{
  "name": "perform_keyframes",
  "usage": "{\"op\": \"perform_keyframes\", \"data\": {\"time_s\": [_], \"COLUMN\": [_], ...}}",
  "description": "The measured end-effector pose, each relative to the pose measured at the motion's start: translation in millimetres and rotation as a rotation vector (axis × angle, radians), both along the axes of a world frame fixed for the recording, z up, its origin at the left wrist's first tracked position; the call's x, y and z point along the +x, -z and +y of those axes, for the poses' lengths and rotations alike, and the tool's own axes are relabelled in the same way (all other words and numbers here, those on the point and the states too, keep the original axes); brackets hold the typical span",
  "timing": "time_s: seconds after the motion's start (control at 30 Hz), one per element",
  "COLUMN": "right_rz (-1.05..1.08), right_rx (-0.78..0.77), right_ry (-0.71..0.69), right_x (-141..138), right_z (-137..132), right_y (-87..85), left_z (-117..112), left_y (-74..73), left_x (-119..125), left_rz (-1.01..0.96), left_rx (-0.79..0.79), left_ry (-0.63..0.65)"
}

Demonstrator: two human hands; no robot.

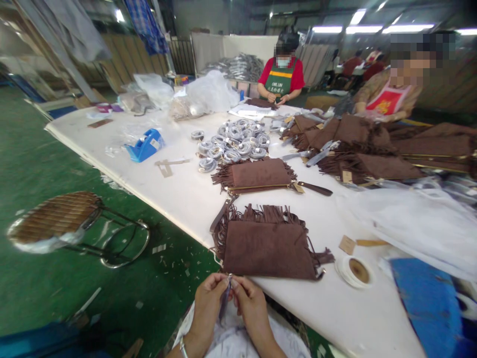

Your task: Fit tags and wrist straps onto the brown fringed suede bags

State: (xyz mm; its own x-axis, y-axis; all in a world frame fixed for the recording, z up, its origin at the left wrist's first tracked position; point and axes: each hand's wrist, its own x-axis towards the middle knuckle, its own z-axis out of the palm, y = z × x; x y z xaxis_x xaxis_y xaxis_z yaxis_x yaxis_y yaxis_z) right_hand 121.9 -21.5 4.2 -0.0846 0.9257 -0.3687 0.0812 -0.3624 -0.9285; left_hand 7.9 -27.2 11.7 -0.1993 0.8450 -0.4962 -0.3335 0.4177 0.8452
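Left hand (210,297) and right hand (251,301) are pinching perhaps a thin strap (224,304); a fringed bag (268,248) is lying just beyond, a tape roll (347,272) beside it

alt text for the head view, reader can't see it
A person's left hand and right hand pinch a thin dark strip beside a white table bearing brown fringed pouches and grey coils. A green-aproned co-worker is opposite.
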Motion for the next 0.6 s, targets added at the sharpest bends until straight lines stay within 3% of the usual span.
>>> {"op": "perform_keyframes", "data": {"time_s": [0.2,0.4,0.6], "right_rz": [0.021,0.025,-0.046], "right_rx": [0.002,-0.001,0.021], "right_ry": [0.031,0.026,-0.030], "right_x": [0,1,3], "right_z": [0,2,3], "right_y": [5.8,3.3,0.4], "left_z": [-3,6,7], "left_y": [-3.6,3.8,11.0], "left_x": [2,-8,-9], "left_rz": [-0.292,-0.671,-0.863], "left_rx": [-0.152,-0.398,-0.322], "left_ry": [-0.060,-0.034,0.025]}}
